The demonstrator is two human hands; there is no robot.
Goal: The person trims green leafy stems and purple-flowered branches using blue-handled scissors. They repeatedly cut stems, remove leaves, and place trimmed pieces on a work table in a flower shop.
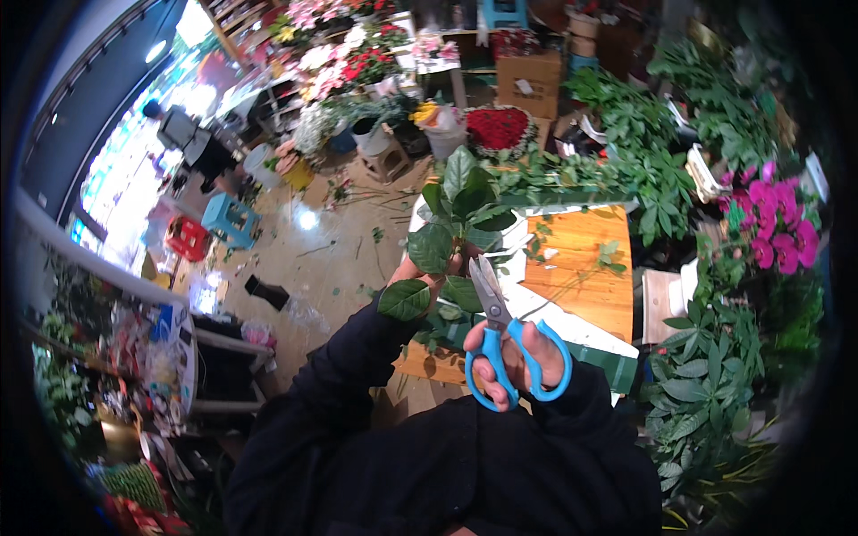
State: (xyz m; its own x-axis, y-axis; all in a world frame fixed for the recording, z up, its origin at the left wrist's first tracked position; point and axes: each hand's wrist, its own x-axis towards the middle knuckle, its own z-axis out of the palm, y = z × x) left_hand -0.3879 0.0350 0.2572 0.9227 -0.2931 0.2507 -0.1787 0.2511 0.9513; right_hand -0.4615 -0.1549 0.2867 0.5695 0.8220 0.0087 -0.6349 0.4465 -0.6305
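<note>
Leafy green stems are gripped in my left hand, whose fingers are partly hidden behind the leaves. My right hand holds scissors with blue handles, fingers through the loops. The blades point up and lie close together, with their tips just beside the stems and my left hand. Beneath both hands is a wooden table partly covered by white sheets and dark green strips. Cut leaves and thin stems are scattered on it.
Potted green plants and magenta orchids line the right. A heart-shaped red flower arrangement and flower buckets stand beyond the table. Blue and red stools stand at left, near a person. Stems litter the floor.
</note>
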